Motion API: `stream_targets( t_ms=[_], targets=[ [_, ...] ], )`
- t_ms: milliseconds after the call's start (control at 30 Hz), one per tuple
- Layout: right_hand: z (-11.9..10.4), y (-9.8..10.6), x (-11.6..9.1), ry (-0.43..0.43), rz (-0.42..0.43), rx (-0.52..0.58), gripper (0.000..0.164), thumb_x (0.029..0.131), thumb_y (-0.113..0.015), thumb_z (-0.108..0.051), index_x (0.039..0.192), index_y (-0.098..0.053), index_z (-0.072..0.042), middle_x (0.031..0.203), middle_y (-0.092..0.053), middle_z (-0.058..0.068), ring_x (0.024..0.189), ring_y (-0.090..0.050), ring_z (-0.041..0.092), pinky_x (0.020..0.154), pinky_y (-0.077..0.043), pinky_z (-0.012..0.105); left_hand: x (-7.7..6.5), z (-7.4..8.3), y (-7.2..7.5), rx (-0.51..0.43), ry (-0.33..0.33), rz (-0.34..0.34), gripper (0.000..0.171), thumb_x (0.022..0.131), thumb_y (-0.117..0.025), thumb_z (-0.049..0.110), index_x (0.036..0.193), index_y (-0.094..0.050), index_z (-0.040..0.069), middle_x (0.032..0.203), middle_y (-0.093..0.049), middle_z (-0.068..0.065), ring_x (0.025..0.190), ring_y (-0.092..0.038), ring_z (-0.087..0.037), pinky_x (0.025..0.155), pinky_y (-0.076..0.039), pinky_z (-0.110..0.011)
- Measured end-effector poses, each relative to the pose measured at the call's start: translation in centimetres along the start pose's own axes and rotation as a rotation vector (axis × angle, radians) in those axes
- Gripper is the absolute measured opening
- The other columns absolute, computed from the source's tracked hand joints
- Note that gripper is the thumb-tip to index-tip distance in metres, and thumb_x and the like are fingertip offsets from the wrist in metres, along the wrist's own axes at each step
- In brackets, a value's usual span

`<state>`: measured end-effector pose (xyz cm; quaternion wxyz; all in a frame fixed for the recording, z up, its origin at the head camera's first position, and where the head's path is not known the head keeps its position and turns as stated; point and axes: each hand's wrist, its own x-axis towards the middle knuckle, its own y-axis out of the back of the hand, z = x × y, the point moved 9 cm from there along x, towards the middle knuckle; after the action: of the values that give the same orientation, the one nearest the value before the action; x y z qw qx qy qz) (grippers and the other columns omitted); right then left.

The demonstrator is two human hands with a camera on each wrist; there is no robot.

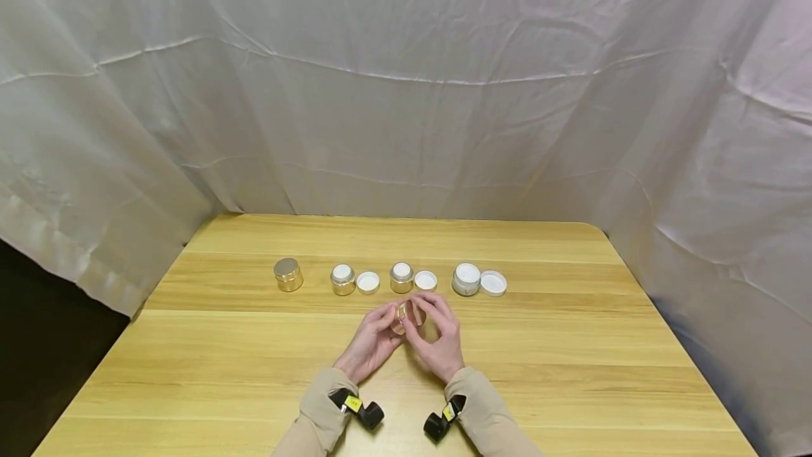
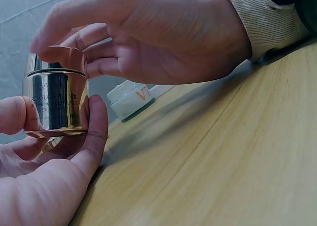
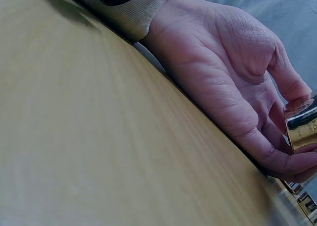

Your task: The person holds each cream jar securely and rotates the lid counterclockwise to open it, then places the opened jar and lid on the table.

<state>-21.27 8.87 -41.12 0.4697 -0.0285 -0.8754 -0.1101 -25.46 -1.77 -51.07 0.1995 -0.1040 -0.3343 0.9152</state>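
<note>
My left hand (image 1: 369, 345) holds a shiny gold cosmetic jar (image 2: 55, 99) by its body, thumb on one side and fingers on the other. My right hand (image 1: 445, 344) reaches over from the other side and grips the gold lid (image 2: 74, 57) with its fingertips. In the left wrist view the lid sits on the jar with a thin seam between them, and small print shows on the body. The right wrist view has the jar at its right edge, partly cut off, in the left hand; the right hand does not show there.
Behind the hands stand a closed gold jar (image 1: 288, 275), two open gold jars (image 1: 343, 281) (image 1: 402, 278) and an open white jar (image 1: 466, 281). White-lined lids (image 1: 368, 283) lie beside the open ones. A pale curtain (image 1: 406, 125) surrounds the wooden table (image 1: 571, 372).
</note>
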Motion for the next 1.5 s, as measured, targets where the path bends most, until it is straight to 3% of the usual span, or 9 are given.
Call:
stream_targets(
  t_ms=[267, 600, 700, 1000, 1267, 1500],
  targets=[
    [0.22, 0.33, 0.05, -0.104, 0.018, -0.071, 0.046, 0.066, -0.082, 0.015, 0.110, -0.067, 0.014, 0.105, -0.065, 0.032, 0.096, -0.062, 0.045, 0.100, -0.050, 0.013, 0.04, -0.12, 0.08, 0.005, 0.006, 0.008, 0.055, 0.110, -0.035, 0.019, 0.152, -0.021, -0.013, 0.124, -0.058, 0.002, 0.107, -0.060, -0.007, 0.100, -0.053, -0.023],
    [-0.64, 0.09, 0.20, 0.004, -0.010, -0.018, 0.045, 0.064, -0.076, 0.022, 0.107, -0.066, 0.017, 0.103, -0.063, 0.034, 0.095, -0.061, 0.043, 0.103, -0.050, 0.017, 0.13, -0.17, 0.08, 0.015, -0.002, -0.010, 0.056, 0.110, -0.033, 0.019, 0.153, -0.017, -0.014, 0.128, -0.057, 0.000, 0.113, -0.061, -0.008, 0.099, -0.053, -0.021],
    [-0.71, 0.09, 0.25, 0.002, -0.010, -0.022, 0.045, 0.064, -0.076, 0.022, 0.108, -0.066, 0.017, 0.104, -0.063, 0.035, 0.096, -0.061, 0.045, 0.104, -0.049, 0.017, 0.09, -0.14, 0.05, 0.019, -0.006, -0.009, 0.057, 0.110, -0.034, 0.020, 0.153, -0.018, -0.015, 0.127, -0.057, 0.000, 0.111, -0.060, -0.007, 0.097, -0.053, -0.021],
    [-0.39, 0.70, 0.12, -0.024, 0.069, -0.071, 0.049, 0.060, -0.083, 0.018, 0.106, -0.066, 0.017, 0.102, -0.063, 0.032, 0.092, -0.062, 0.041, 0.097, -0.051, 0.013, -0.11, -0.18, 0.03, -0.005, 0.006, 0.000, 0.055, 0.110, -0.032, 0.017, 0.154, -0.016, -0.013, 0.142, -0.044, -0.012, 0.119, -0.060, -0.013, 0.108, -0.052, -0.027],
    [-0.42, 0.41, 0.09, 0.014, 0.030, -0.007, 0.043, 0.062, -0.078, 0.022, 0.104, -0.066, 0.018, 0.101, -0.062, 0.033, 0.093, -0.060, 0.041, 0.096, -0.052, 0.014, 0.00, -0.16, 0.06, -0.002, -0.004, -0.001, 0.056, 0.110, -0.034, 0.018, 0.153, -0.018, -0.014, 0.127, -0.058, 0.000, 0.111, -0.061, -0.007, 0.101, -0.053, -0.024],
    [-0.20, 0.34, 0.09, -0.014, 0.026, -0.004, 0.044, 0.064, -0.078, 0.021, 0.106, -0.065, 0.018, 0.104, -0.061, 0.034, 0.097, -0.060, 0.042, 0.103, -0.049, 0.015, 0.08, -0.15, 0.08, 0.003, 0.000, -0.008, 0.057, 0.110, -0.035, 0.020, 0.153, -0.018, -0.014, 0.125, -0.059, 0.002, 0.108, -0.060, -0.006, 0.099, -0.053, -0.023]
  ],
)
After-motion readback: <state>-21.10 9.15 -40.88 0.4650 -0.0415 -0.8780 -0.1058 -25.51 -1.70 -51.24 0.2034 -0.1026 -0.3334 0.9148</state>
